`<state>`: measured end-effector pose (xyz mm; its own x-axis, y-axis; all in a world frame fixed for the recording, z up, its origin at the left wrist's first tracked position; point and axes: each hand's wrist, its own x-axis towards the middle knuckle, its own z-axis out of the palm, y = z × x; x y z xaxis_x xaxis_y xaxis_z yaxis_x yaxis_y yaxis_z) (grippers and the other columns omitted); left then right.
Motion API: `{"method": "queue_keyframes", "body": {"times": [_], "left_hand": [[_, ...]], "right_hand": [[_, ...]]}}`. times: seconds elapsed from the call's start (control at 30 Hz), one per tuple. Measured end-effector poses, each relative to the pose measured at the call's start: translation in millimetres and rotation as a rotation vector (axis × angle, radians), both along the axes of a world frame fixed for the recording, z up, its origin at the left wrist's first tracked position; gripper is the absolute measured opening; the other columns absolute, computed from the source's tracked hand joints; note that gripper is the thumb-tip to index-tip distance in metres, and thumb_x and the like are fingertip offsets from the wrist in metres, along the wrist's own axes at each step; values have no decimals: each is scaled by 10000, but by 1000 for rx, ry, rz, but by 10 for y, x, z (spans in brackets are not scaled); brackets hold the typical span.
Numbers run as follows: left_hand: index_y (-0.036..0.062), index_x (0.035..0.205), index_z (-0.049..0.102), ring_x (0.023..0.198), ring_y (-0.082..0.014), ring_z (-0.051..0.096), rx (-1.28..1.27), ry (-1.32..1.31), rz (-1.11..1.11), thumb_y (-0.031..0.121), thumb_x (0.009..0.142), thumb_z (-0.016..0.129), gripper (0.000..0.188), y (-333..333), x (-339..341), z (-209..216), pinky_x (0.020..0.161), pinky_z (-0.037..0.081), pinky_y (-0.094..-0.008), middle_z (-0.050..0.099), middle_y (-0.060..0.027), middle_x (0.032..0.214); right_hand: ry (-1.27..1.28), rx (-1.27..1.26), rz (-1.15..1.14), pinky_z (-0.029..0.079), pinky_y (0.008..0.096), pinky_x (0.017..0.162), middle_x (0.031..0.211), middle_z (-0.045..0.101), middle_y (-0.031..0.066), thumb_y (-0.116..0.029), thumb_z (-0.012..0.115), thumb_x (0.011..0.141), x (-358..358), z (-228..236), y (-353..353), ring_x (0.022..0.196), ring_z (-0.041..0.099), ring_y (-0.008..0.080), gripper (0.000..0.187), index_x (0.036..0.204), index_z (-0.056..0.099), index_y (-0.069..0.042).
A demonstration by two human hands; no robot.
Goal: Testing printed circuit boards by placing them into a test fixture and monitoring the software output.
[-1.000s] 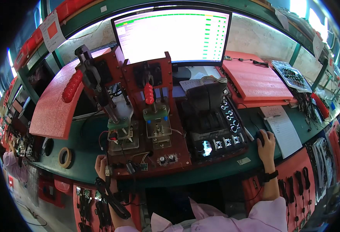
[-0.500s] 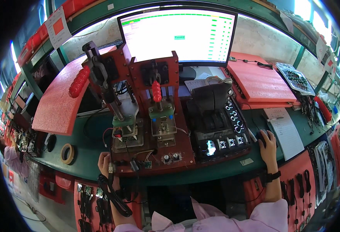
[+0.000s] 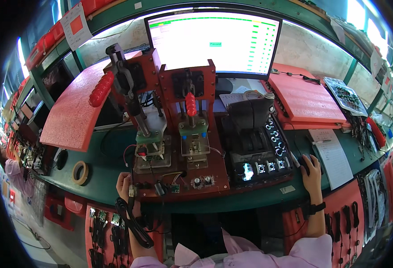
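At the front left corner of the red test fixture (image 3: 214, 178), my left hand (image 3: 123, 186) is closed around the plug end of a black cable (image 3: 136, 225). The cable's coiled bundle hangs down over my left forearm. A metal-ended connector (image 3: 132, 191) shows beside the fingers. On the right of the bench, my right hand (image 3: 311, 175) rests over a dark computer mouse (image 3: 302, 161), most of which it hides. The fixture carries two toggle clamps with red handles (image 3: 101, 89). A green circuit board (image 3: 155, 157) lies under the left clamp.
Behind the fixture stands a lit monitor (image 3: 214, 44). Right of the fixture is a black control unit with a lever (image 3: 250, 114). A paper sheet (image 3: 332, 156), tape roll (image 3: 80, 173), pink foam boards (image 3: 301, 96) and a tray of parts (image 3: 346, 96) lie around. Cables hang below the bench edge.
The whole view has shifted slightly, so the bench things sit a little farther right. Both hands keep their places, the left at the cable and the right on the mouse.
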<state>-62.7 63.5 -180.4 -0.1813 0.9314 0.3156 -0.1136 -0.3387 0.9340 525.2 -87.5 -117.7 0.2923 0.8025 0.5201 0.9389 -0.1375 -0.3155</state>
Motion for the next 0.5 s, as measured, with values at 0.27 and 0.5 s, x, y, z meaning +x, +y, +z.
{"method": "queue_keyframes", "body": {"times": [0.27, 0.5], "left_hand": [[24, 779, 562, 591, -11, 333, -19, -73, 55, 61, 855, 502, 103, -12, 112, 76, 531, 248, -177, 418, 72, 646], [27, 774, 554, 589, -13, 329, -44, -67, 77, 63, 857, 505, 102, -67, 188, 182, 534, 246, -177, 417, 71, 646]], "right_hand": [[-10, 0, -2, 397, 432, 915, 1208, 471, 210, -54, 611, 773, -17, 20, -4, 1083, 463, 394, 409, 1175, 564, -112], [-18, 10, 6, 397, 430, 913, 1194, 473, 207, -55, 613, 771, -13, 11, 0, 1079, 466, 390, 403, 1168, 565, -104]]}}
